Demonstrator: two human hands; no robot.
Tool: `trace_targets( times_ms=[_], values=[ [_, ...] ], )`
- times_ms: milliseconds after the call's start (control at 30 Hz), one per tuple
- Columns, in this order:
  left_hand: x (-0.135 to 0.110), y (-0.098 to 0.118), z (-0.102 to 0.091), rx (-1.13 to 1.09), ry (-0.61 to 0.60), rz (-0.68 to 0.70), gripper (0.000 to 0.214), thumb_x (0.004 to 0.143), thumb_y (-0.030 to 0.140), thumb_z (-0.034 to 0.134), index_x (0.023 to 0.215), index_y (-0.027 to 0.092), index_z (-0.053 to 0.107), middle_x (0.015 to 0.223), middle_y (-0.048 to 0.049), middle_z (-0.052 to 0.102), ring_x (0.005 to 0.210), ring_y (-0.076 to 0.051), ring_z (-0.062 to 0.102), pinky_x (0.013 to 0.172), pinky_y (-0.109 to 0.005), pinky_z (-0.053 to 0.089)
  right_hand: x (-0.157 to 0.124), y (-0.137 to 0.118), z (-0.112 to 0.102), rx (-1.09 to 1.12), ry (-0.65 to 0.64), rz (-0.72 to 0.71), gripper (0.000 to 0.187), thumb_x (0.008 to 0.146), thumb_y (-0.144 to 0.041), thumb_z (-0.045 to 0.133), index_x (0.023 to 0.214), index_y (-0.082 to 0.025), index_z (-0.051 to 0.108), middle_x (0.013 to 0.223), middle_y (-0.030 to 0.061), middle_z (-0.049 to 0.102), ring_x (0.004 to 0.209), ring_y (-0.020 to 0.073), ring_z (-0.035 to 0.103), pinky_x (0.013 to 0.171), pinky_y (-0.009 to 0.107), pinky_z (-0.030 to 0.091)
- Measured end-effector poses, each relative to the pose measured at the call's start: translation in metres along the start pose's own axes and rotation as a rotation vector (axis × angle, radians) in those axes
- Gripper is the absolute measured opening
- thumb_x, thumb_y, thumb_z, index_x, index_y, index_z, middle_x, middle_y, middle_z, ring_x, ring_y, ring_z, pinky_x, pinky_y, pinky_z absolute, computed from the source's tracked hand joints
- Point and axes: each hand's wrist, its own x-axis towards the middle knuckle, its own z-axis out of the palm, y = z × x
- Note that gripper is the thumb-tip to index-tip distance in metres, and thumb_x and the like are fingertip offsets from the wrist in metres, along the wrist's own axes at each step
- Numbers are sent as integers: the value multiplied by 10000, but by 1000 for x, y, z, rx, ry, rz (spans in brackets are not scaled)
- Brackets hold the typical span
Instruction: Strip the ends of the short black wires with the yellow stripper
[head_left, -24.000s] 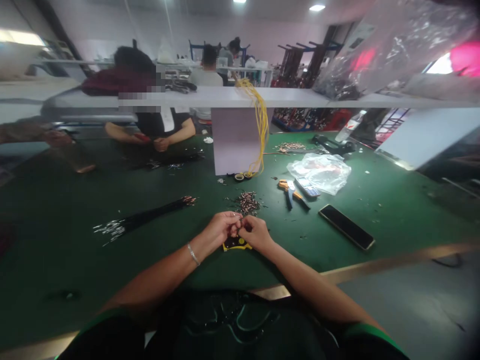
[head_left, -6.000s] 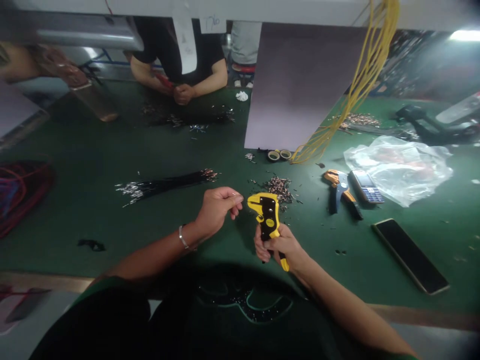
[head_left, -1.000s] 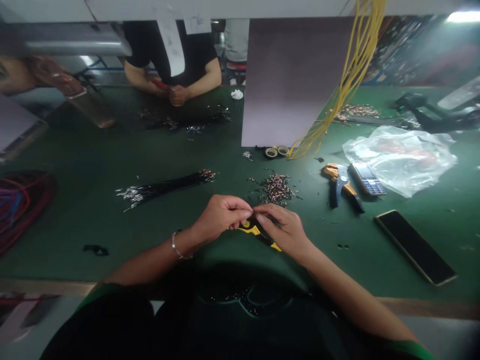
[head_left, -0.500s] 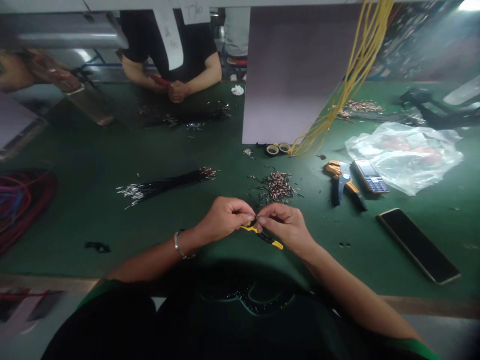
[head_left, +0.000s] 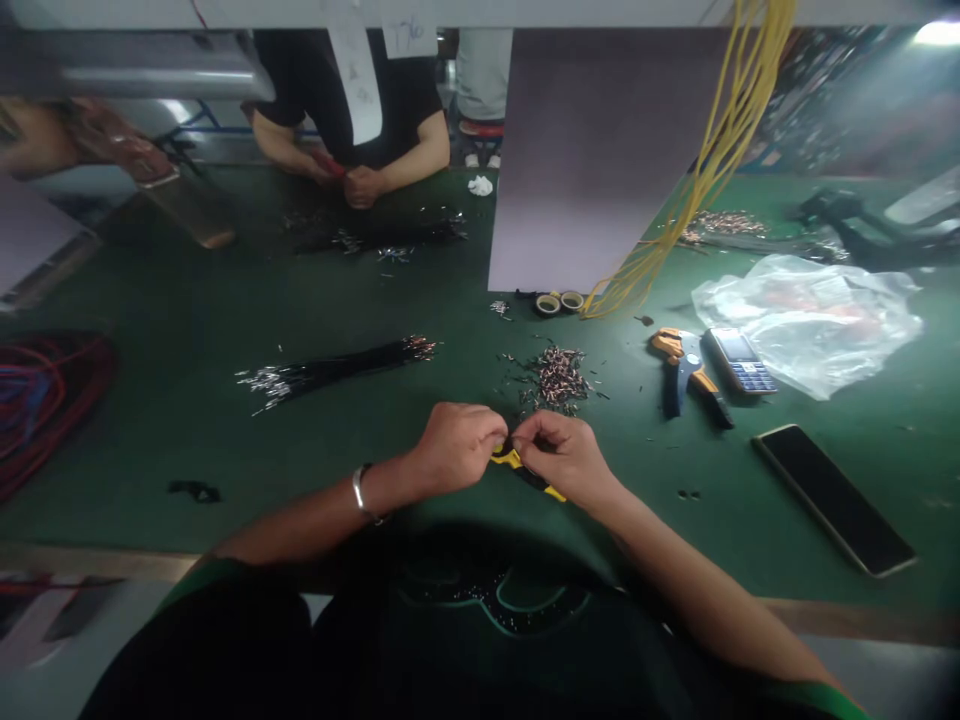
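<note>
left hand and right hand pinch closed above a yellow wire stripper, any held piece hidden; a terminal heap and black wire bundle lie on the surface

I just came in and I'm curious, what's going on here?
A person at a green workbench has their left hand and right hand close together, fingers curled above a yellow-and-black wire stripper. Just beyond them lies a pile of small metal bits, near a bundle of black wires. Across the bench, another person has a red-handled tool.
</note>
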Motion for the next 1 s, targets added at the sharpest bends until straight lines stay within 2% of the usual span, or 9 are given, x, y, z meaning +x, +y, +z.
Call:
trace_targets(
  times_ms=[233,400,500,767,900,1000],
  values=[
    [-2,4,7,-79,-13,-92,199,810,120,505,663,157,634,599,-14,648,558,-119,559,562,-243,380,0,-3,2,-331,116,-282,113,707,-124,509,631,-191,558,582,-11,604,520,105,541,515,212,421],
    [4,11,-1,-290,-91,-283,168,796,128,522,687,162,646,557,22,599,540,-94,524,556,-212,381,-1,-4,2,-386,191,-375,128,732,-120,508,638,-200,546,559,-18,578,501,110,527,513,225,416],
    [8,15,-7,-383,-167,-361,163,796,140,517,701,158,649,533,35,561,508,-81,485,513,-195,354,-2,-6,-1,-349,174,-308,125,749,-146,517,651,-212,558,584,-12,607,525,119,550,526,232,429],
    [11,20,-12,-666,-217,-586,136,779,154,520,662,147,589,431,64,466,416,-59,407,433,-176,300,1,-3,-3,-163,92,-106,86,736,-187,560,667,-214,603,614,-14,642,538,121,559,523,234,434],
    [13,16,-13,-765,-151,-716,107,785,195,566,704,138,607,410,71,467,360,-43,370,387,-169,264,3,3,-5,-124,106,-78,91,802,-238,577,729,-211,625,648,-7,655,581,134,588,560,248,460],
    [15,11,-16,-807,-58,-784,114,788,236,598,753,131,626,410,65,492,330,-36,357,356,-167,253,2,6,-5,-272,84,-166,92,834,-268,576,841,-194,631,769,40,682,716,178,627,680,305,497]
  ],
)
